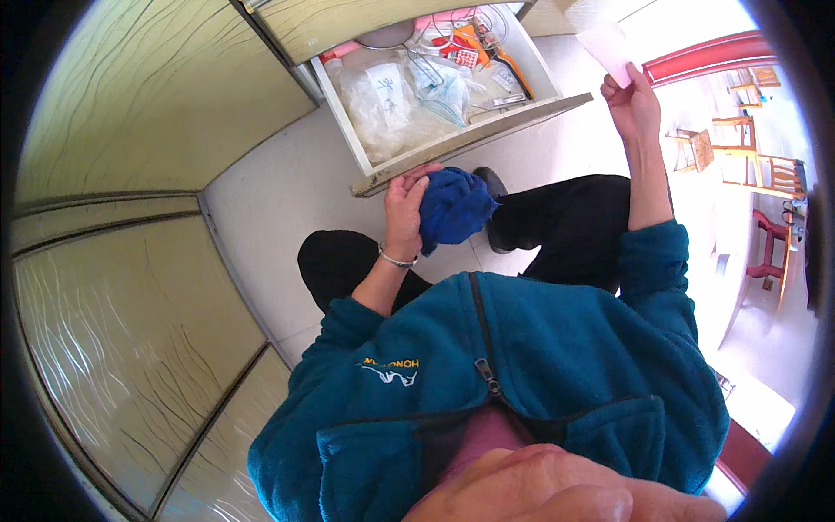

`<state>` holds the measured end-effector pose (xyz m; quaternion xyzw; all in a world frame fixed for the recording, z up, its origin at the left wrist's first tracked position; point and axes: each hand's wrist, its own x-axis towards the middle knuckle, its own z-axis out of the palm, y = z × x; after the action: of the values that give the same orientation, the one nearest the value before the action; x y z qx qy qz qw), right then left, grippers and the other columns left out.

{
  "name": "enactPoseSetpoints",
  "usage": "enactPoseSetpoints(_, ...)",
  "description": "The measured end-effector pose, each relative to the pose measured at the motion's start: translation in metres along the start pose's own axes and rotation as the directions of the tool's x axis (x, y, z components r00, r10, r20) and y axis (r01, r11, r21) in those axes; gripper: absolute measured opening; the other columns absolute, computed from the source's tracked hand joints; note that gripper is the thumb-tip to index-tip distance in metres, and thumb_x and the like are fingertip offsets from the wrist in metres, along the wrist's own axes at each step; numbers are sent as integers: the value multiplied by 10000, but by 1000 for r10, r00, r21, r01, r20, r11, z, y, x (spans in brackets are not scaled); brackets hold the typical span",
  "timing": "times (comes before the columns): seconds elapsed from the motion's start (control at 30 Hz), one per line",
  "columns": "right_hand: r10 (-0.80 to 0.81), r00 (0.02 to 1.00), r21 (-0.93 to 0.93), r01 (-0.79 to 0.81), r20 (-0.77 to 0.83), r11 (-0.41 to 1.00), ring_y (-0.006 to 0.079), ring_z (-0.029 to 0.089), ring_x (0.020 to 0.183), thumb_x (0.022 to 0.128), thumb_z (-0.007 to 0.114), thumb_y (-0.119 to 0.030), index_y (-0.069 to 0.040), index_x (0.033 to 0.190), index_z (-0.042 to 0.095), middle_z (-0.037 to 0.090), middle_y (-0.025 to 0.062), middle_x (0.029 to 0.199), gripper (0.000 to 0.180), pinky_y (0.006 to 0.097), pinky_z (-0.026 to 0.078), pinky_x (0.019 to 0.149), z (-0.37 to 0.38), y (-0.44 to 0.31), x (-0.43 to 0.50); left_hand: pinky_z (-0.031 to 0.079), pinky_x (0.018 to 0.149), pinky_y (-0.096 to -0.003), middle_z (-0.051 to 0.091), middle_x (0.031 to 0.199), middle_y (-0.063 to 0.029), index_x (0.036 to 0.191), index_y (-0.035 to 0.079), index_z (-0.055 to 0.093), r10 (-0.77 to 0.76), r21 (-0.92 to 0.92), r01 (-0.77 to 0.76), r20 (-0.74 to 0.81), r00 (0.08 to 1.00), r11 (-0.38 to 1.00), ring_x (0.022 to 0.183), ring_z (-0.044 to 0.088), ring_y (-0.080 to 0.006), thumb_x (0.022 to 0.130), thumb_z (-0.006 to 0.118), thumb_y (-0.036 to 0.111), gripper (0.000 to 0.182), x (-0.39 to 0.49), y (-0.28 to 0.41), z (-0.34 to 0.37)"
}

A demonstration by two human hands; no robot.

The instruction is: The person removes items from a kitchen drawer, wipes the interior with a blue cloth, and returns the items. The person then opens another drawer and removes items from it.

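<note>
A crumpled blue cloth [456, 205] is in my left hand [404, 212], just in front of a pulled-out white drawer [450, 143]. The fingertips are close to the drawer's front panel; whether they touch it I cannot tell. Out to the right, my right hand [633, 104] is raised and pinches a thin, pale pink sheet [607, 52] by its lower end. Inside the drawer lie clear plastic bags [365, 104] and a pale blue face mask [440, 85]. An orange-and-black tool [515, 72], a nail clipper [507, 102] and a coil of wire [489, 29] are toward its right side.
Patterned cabinet doors [130, 117] line the left side. My bent knees, in black trousers [567, 215], flank the space below the drawer. Far right, beyond a red door frame [708, 59], stand several wooden chairs [737, 137].
</note>
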<state>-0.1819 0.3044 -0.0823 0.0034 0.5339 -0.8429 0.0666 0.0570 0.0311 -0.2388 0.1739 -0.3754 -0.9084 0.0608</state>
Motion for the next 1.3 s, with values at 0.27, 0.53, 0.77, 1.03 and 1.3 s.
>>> enactPoseSetpoints(0.27, -13, 994, -108, 1, -111, 994, 221, 561, 775, 957, 506, -149, 32, 1079, 500, 591, 127, 925, 219, 332, 451, 665, 18, 24, 37, 482, 923, -314, 642, 1093, -140, 1221, -12, 495, -170, -11, 172, 81, 982, 985, 998, 614, -196, 911, 527, 14, 313, 11, -3, -30)
enactPoseSetpoints(0.53, -38, 996, -126, 28, -79, 992, 176, 530, 743, 979, 483, -186, 14, 1049, 513, 565, 101, 852, 214, 313, 438, 679, 33, 40, 75, 489, 904, -318, 642, 1036, -128, 1173, -8, 532, -275, -3, 277, 120, 954, 961, 965, 618, -198, 905, 533, 22, 269, 24, 4, -48)
enactPoseSetpoints(0.77, -66, 959, -158, 22, -275, 987, 177, 548, 601, 919, 541, -163, -55, 974, 527, 587, 67, 745, 122, 285, 418, 493, 55, 42, 92, 457, 902, -272, 646, 1055, -86, 1050, -11, 627, -367, 159, 351, 89, 926, 923, 957, 595, -139, 927, 525, 78, 183, 28, 9, -62)
enactPoseSetpoints(1.03, -57, 986, -204, 24, -158, 979, 157, 539, 562, 926, 548, -185, -65, 928, 562, 593, 47, 715, 121, 282, 425, 495, 51, 38, 85, 429, 934, -279, 644, 1067, -60, 1113, -7, 627, -344, 354, 302, 61, 937, 885, 995, 576, -142, 940, 506, 105, 240, 23, 9, -65)
enactPoseSetpoints(1.3, -46, 998, -412, 24, -46, 911, 153, 521, 660, 957, 503, -191, -27, 939, 566, 574, 70, 782, 177, 285, 427, 588, 41, 35, 81, 408, 976, -299, 616, 1157, -77, 1183, 42, 605, -432, 535, 291, 158, 888, 793, 1068, 557, -166, 847, 635, 178, 364, 18, 34, -54)
